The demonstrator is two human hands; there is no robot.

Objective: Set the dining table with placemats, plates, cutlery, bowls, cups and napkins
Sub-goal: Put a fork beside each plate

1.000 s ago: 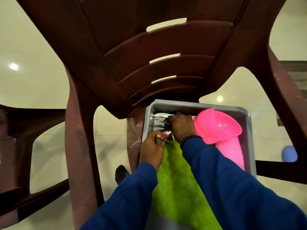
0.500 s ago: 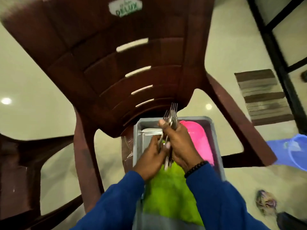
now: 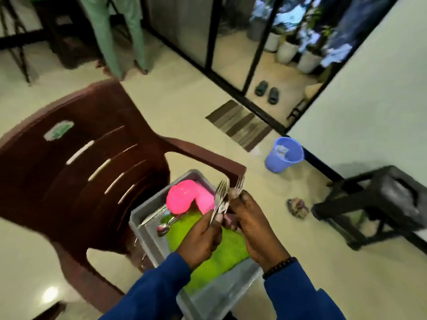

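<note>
Forks: we held the forks [image 3: 227,197] above the grey tub [image 3: 147,229], tines toward 12 o'clock.
Grip: our left hand [image 3: 199,239] and right hand [image 3: 251,225] both pinched the handles.
Handling: light, stiff, slick steel, we judged; best held mid-handle.
Room: chair arm [image 3: 208,158] close at 12; open floor at 3 o'clock.

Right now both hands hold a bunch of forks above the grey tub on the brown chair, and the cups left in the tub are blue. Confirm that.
Not quite: the head view shows the cups are pink, not blue. The rest holds: left hand and right hand hold the forks above the grey tub on the brown chair.
</note>
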